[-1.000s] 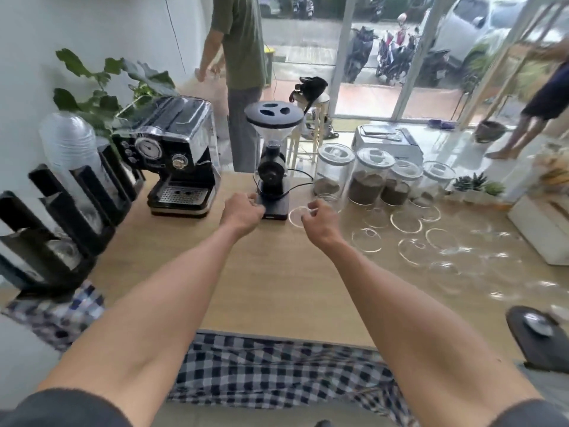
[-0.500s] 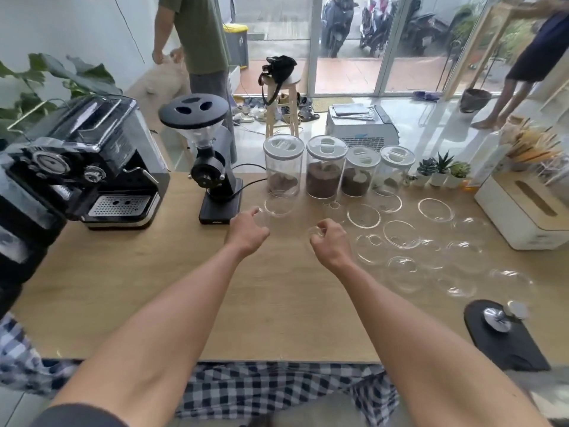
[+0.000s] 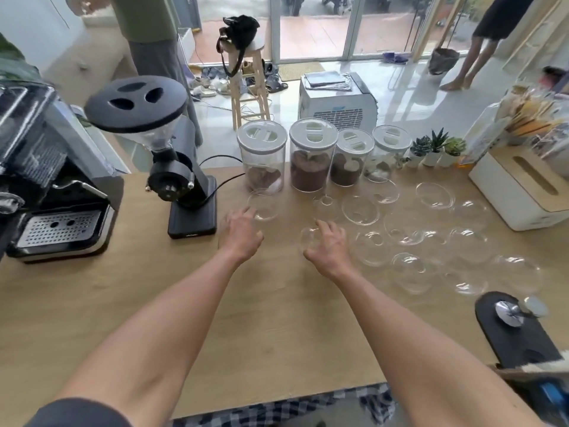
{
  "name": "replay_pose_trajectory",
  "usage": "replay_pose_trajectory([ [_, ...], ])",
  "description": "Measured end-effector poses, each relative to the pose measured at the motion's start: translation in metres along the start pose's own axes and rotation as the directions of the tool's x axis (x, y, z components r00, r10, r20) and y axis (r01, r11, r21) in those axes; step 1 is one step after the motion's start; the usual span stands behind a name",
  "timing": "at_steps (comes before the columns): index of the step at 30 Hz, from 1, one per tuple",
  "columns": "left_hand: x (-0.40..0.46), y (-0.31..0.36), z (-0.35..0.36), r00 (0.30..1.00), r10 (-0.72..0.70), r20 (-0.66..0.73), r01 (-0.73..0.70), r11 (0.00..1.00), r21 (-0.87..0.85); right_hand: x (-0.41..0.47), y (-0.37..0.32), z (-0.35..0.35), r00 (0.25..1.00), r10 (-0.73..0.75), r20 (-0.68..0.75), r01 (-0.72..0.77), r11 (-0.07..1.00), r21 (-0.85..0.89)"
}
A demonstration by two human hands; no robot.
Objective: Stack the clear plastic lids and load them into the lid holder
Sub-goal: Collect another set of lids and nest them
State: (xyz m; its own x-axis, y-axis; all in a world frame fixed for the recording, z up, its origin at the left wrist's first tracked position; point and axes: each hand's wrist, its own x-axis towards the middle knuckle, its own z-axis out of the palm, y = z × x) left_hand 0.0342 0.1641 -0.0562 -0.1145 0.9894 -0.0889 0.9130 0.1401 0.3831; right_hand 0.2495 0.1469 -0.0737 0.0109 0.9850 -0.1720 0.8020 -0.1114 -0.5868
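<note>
Several clear plastic lids (image 3: pixel 360 210) lie spread over the right half of the wooden counter (image 3: pixel 129 297). My right hand (image 3: pixel 331 246) rests low on the counter with thumb and fingers curled around the rim of one small clear lid (image 3: pixel 307 237). My left hand (image 3: pixel 240 234) is open, fingers stretched toward another clear lid (image 3: pixel 264 204) in front of the jars, fingertips near its edge. The lid holder is out of view.
A black coffee grinder (image 3: pixel 184 192) stands just left of my left hand, with an espresso machine (image 3: pixel 52 204) further left. Several lidded jars (image 3: pixel 312 158) line the counter's back. A white box (image 3: pixel 523 192) and a black tamper mat (image 3: pixel 517 331) sit at the right.
The view has swung right and down, so the lid holder at the left has dropped out of sight. Both hands have shifted right, away from the grinder toward the lids.
</note>
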Motion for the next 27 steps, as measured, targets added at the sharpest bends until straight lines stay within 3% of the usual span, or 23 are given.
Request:
replay_pose_trajectory([
  [7,0.029,0.001,0.022,0.984,0.165,-0.066,-0.152,0.974,0.168,0.008,0.009,0.024,0.999,0.048,-0.016,-0.05,0.989,-0.142],
  [14,0.032,0.004,0.027,0.946,0.269,-0.181,-0.254,0.962,0.104,0.007,0.007,0.023,0.997,0.032,-0.074,-0.04,0.992,-0.12],
  [18,0.026,0.009,0.006,0.963,0.129,-0.237,-0.182,0.959,-0.217,0.009,-0.008,0.024,0.997,0.008,-0.073,-0.01,1.0,-0.017],
  [22,0.023,0.0,-0.022,0.973,-0.031,-0.228,-0.103,0.826,-0.555,0.016,-0.038,0.03,0.999,-0.043,-0.026,0.044,0.998,0.043],
  [27,0.013,-0.017,-0.055,0.954,-0.137,-0.266,-0.092,0.714,-0.695,0.028,-0.084,0.049,0.989,-0.149,0.01,0.147,0.983,0.109],
])
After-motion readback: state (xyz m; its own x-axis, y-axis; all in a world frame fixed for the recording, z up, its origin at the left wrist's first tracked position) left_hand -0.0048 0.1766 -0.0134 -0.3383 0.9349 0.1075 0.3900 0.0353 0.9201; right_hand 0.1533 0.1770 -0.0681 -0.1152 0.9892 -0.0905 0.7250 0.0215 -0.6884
